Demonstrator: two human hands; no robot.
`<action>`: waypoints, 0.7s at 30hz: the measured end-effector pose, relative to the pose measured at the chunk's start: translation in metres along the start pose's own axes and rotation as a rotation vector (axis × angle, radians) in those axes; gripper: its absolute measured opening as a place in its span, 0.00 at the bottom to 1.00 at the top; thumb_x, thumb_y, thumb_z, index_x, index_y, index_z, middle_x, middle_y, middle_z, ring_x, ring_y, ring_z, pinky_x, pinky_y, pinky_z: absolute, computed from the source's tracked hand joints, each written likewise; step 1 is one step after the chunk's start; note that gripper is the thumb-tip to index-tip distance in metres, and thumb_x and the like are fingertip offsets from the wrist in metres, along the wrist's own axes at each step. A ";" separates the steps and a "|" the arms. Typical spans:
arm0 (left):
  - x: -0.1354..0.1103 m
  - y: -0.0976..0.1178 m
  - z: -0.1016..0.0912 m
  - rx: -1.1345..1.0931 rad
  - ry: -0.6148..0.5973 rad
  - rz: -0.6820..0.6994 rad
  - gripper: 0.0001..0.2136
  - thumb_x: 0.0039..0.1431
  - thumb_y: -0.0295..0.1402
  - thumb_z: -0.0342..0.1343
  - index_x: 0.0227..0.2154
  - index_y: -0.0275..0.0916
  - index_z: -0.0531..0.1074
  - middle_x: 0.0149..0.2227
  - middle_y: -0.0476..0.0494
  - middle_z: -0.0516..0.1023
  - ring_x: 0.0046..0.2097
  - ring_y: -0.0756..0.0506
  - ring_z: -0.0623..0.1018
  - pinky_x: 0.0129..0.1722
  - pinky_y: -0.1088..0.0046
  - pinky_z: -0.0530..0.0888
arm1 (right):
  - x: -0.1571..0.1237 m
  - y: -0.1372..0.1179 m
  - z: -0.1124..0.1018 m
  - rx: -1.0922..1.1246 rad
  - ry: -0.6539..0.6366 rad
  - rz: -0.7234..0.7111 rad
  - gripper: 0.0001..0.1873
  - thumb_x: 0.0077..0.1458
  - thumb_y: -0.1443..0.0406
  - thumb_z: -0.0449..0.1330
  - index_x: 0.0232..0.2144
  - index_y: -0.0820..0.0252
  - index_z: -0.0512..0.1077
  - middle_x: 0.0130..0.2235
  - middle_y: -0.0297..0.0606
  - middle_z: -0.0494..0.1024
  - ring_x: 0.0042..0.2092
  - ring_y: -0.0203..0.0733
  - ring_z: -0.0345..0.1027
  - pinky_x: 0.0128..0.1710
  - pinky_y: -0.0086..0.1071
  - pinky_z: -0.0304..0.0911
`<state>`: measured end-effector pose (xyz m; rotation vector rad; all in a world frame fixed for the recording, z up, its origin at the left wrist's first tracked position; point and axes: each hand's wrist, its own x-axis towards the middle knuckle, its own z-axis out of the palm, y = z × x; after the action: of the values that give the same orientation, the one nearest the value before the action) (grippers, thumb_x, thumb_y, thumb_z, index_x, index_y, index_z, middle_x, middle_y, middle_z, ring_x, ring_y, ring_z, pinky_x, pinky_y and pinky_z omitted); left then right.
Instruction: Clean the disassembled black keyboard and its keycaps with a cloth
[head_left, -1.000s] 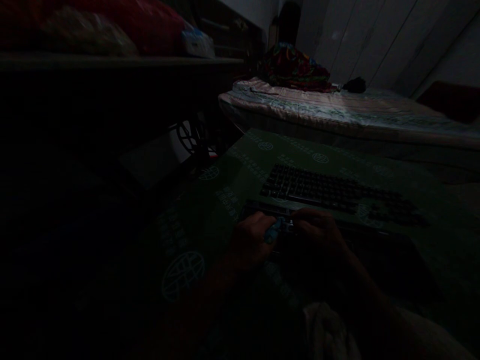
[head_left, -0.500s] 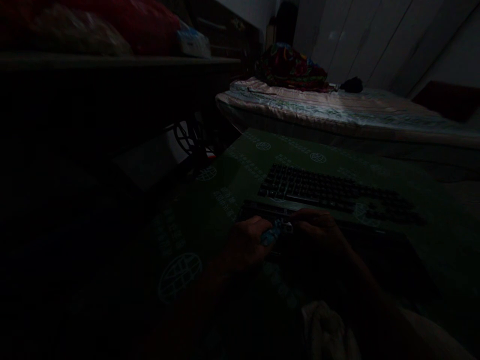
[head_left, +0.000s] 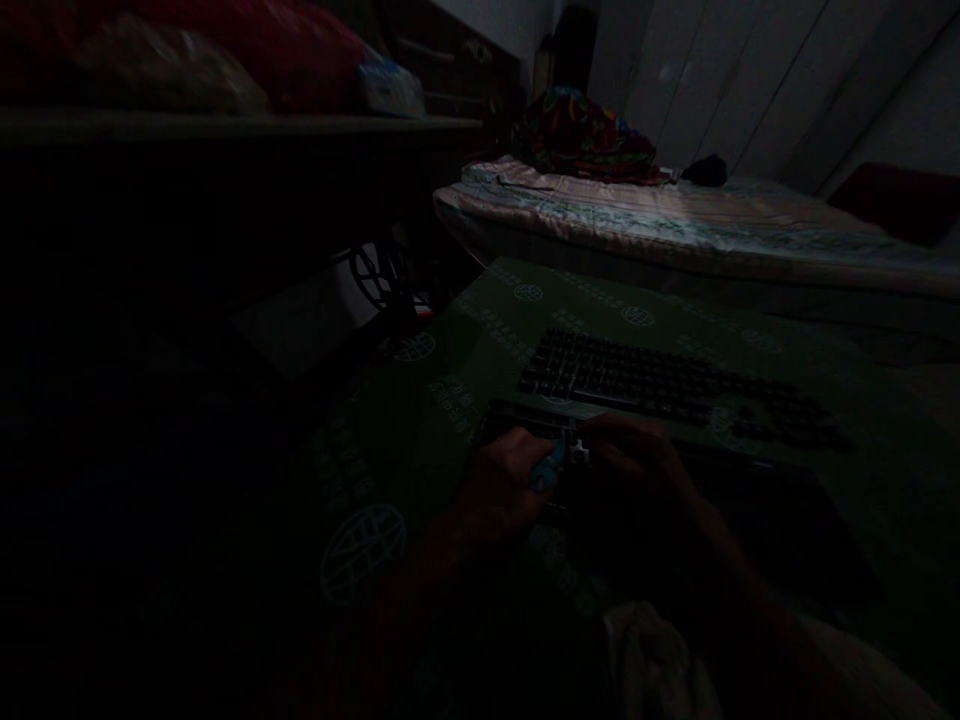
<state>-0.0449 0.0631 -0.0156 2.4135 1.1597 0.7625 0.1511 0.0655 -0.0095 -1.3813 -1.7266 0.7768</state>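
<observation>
The scene is very dark. My left hand [head_left: 510, 468] is closed round a small blue object [head_left: 547, 468] whose kind I cannot make out; one end sticks out toward the right. Close beside it lies a small pale piece [head_left: 580, 452], at the fingertips of my right hand [head_left: 634, 450]. My right fingers are drawn together, and whatever they pinch is hidden. Both hands are over the left part of a dark keyboard base [head_left: 780, 510]. Beyond it, loose black keycaps [head_left: 622, 370] are laid out in keyboard order.
A green printed sheet [head_left: 465, 330] covers the work surface. Pale cloth [head_left: 649, 650] shows at the bottom. Behind stands a bed [head_left: 675, 220] with a patterned bundle [head_left: 592, 140]. At left, a shelf [head_left: 337, 125] holds red bags, above a dark spoked wheel [head_left: 371, 278].
The blue object in my left hand has drawn back slightly from the pale piece, leaving it more exposed. My right hand has barely moved.
</observation>
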 end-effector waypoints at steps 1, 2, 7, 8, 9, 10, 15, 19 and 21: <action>0.000 0.000 0.000 0.000 0.005 -0.002 0.08 0.52 0.29 0.52 0.36 0.37 0.72 0.33 0.46 0.72 0.34 0.49 0.72 0.34 0.74 0.69 | 0.001 0.000 0.001 -0.005 0.011 -0.007 0.11 0.43 0.63 0.53 0.26 0.61 0.75 0.25 0.38 0.77 0.26 0.39 0.68 0.25 0.29 0.61; 0.000 0.000 0.000 0.001 0.010 -0.004 0.09 0.52 0.29 0.52 0.36 0.37 0.72 0.33 0.46 0.72 0.34 0.49 0.72 0.34 0.74 0.69 | 0.001 0.000 0.001 -0.004 0.018 -0.011 0.11 0.43 0.63 0.54 0.26 0.61 0.75 0.25 0.38 0.77 0.26 0.40 0.68 0.26 0.30 0.61; 0.000 -0.002 0.001 0.019 0.009 -0.019 0.07 0.51 0.28 0.53 0.34 0.38 0.72 0.29 0.48 0.71 0.30 0.51 0.71 0.30 0.76 0.67 | -0.003 -0.003 0.001 0.073 -0.045 0.071 0.11 0.44 0.63 0.53 0.25 0.61 0.74 0.21 0.35 0.72 0.23 0.36 0.64 0.22 0.28 0.58; 0.000 -0.002 0.001 0.020 0.011 -0.022 0.06 0.51 0.28 0.53 0.33 0.38 0.72 0.28 0.49 0.70 0.29 0.51 0.71 0.29 0.77 0.66 | -0.004 -0.004 0.000 0.094 -0.054 0.100 0.11 0.45 0.63 0.53 0.25 0.62 0.73 0.21 0.35 0.72 0.23 0.36 0.63 0.22 0.27 0.57; 0.000 -0.002 0.000 0.020 0.013 -0.025 0.06 0.51 0.27 0.53 0.32 0.38 0.72 0.28 0.49 0.70 0.29 0.51 0.70 0.28 0.77 0.66 | -0.005 -0.004 0.000 0.108 -0.061 0.120 0.11 0.45 0.63 0.53 0.25 0.63 0.73 0.22 0.35 0.71 0.23 0.35 0.62 0.21 0.26 0.56; 0.000 -0.002 0.000 0.019 0.015 -0.026 0.05 0.51 0.27 0.53 0.31 0.38 0.72 0.27 0.49 0.70 0.29 0.51 0.70 0.28 0.77 0.65 | -0.006 -0.005 -0.001 0.118 -0.068 0.130 0.11 0.45 0.63 0.53 0.25 0.63 0.73 0.21 0.34 0.70 0.23 0.34 0.61 0.21 0.26 0.55; 0.000 0.000 -0.003 0.014 0.012 -0.003 0.04 0.49 0.26 0.54 0.30 0.37 0.72 0.27 0.49 0.70 0.28 0.51 0.70 0.27 0.77 0.65 | -0.005 -0.004 0.000 0.141 -0.061 0.113 0.12 0.44 0.63 0.53 0.26 0.64 0.73 0.22 0.35 0.70 0.24 0.35 0.61 0.21 0.26 0.56; -0.001 0.001 -0.002 -0.026 0.042 0.011 0.07 0.50 0.27 0.54 0.34 0.37 0.72 0.29 0.48 0.71 0.31 0.50 0.71 0.30 0.77 0.67 | -0.003 -0.003 0.001 0.123 -0.047 0.110 0.12 0.43 0.63 0.54 0.27 0.64 0.74 0.24 0.36 0.72 0.24 0.36 0.63 0.22 0.27 0.58; -0.002 0.001 0.000 -0.049 0.043 0.027 0.07 0.50 0.28 0.54 0.34 0.37 0.72 0.30 0.47 0.72 0.31 0.50 0.72 0.31 0.76 0.68 | -0.004 -0.003 0.000 0.119 -0.054 0.107 0.11 0.44 0.64 0.54 0.26 0.64 0.74 0.23 0.35 0.72 0.24 0.35 0.62 0.22 0.26 0.57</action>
<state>-0.0452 0.0612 -0.0151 2.3876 1.1138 0.8453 0.1503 0.0609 -0.0074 -1.3914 -1.6298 0.9678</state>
